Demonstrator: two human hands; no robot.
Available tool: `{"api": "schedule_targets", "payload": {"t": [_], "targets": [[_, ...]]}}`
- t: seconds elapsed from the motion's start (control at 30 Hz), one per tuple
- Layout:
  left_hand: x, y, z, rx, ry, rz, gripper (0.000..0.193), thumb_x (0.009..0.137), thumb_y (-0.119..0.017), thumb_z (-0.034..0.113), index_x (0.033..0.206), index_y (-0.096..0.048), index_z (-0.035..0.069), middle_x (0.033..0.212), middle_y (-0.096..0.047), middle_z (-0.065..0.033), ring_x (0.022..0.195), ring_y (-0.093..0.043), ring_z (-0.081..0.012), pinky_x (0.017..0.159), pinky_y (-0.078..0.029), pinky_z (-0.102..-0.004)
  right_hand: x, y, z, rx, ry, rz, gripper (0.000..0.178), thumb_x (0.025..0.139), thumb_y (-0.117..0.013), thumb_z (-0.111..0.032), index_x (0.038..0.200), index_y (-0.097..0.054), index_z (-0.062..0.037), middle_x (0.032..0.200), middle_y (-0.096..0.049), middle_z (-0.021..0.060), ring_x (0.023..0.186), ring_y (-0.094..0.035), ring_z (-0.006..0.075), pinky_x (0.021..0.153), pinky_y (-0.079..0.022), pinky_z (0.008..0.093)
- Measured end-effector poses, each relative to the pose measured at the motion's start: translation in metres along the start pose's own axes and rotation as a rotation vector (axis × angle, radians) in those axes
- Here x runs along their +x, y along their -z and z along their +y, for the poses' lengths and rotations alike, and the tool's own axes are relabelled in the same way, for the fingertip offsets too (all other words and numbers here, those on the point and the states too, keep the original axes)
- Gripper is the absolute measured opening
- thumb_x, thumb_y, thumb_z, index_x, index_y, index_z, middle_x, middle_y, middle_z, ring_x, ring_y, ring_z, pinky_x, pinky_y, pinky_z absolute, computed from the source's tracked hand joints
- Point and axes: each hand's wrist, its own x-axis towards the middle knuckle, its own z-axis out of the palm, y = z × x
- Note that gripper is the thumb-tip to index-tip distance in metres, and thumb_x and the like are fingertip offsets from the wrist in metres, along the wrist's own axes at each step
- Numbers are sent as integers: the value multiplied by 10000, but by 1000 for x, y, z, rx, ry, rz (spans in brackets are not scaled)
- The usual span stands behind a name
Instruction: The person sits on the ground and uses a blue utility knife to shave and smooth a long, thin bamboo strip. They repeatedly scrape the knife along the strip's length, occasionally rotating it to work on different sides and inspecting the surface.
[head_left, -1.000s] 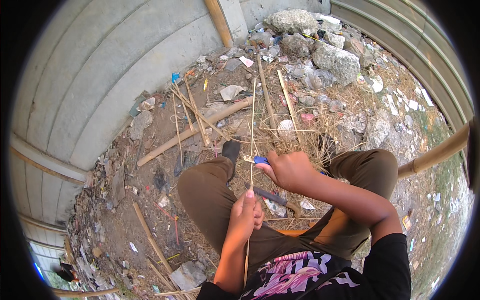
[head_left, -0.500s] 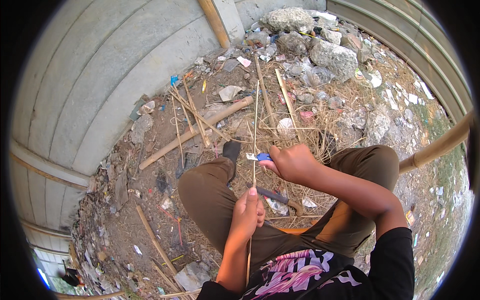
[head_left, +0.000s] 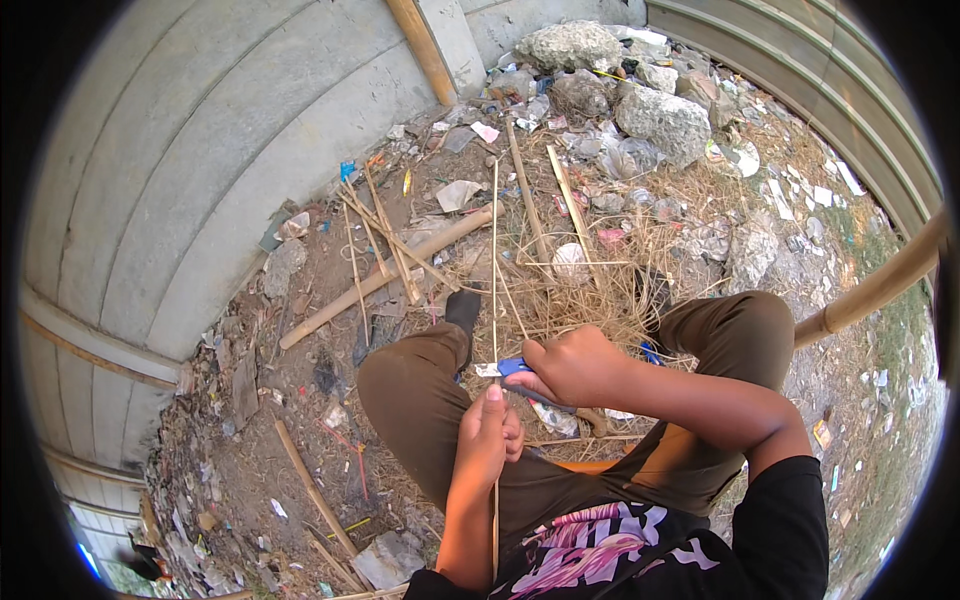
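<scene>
My left hand (head_left: 486, 440) is closed round a long, thin bamboo strip (head_left: 495, 255), its thumb pressed along it. The strip stands nearly lengthwise between my knees, its lower end running down past my left forearm. My right hand (head_left: 575, 367) grips a blue utility knife (head_left: 512, 366), whose blade lies across the strip just above my left thumb. A thin pale sliver (head_left: 512, 305) slants beside the strip above the knife. Beneath my right hand lies a dark-bladed tool with a curved wooden handle (head_left: 597, 424), partly hidden.
A thick bamboo pole (head_left: 385, 278) and several split bamboo pieces (head_left: 408, 265) lie ahead on the left. A heap of shavings (head_left: 570, 305) spreads between my feet. Large rocks (head_left: 663, 122) sit at the back, near a concrete wall (head_left: 215, 150). Another bamboo pole (head_left: 870, 280) juts in at right.
My right hand has drawn the knife down along the strip to just above my left thumb. The strip's upper end has shifted left. My left hand has stayed nearly in place.
</scene>
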Motion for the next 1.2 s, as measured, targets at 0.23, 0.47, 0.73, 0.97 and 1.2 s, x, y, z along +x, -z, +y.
{"api": "schedule_targets", "payload": {"t": [0.23, 0.47, 0.73, 0.97, 1.2], "targets": [[3, 0, -2, -6, 43, -23, 430, 1068, -404, 493, 857, -386, 119, 591, -297, 33, 439, -265, -58, 388, -182, -244, 17, -8, 15, 193, -293, 71, 593, 1034, -402, -553, 785, -586, -46, 577, -608, 193, 398, -577, 320, 388, -448, 430], [0, -5, -1, -24, 55, -24, 435, 1067, -408, 493, 838, -377, 125, 589, -293, 34, 438, -265, -56, 388, -173, -244, 7, -7, 13, 366, -214, 30, 598, 1030, -385, -584, 778, -558, -70, 566, -594, 175, 383, -559, 244, 350, -397, 375], [3, -6, -4, 53, 55, 10, 425, 1069, -406, 490, 844, -378, 130, 582, -288, 35, 435, -258, -55, 389, -173, -243, 15, 0, 29, -103, -188, 101, 557, 1015, -469, -533, 727, -564, -66, 472, -565, 101, 392, -590, 286, 382, -444, 402], [1, 6, -3, -36, 32, -50, 442, 1065, -398, 510, 836, -379, 133, 568, -281, 38, 427, -254, -59, 381, -180, -244, 21, 20, 33, 1460, -631, -537, 630, 1034, -260, -650, 667, -370, -151, 484, -323, -30, 350, -314, 92, 344, -297, 273], [-1, 2, -2, -10, 16, 1, 422, 1079, -397, 463, 826, -364, 126, 591, -302, 33, 448, -255, -49, 402, -161, -242, 0, -2, 9, 68, -120, 112, 585, 1016, -442, -562, 790, -561, -36, 481, -544, 140, 390, -558, 321, 385, -420, 455]]}}
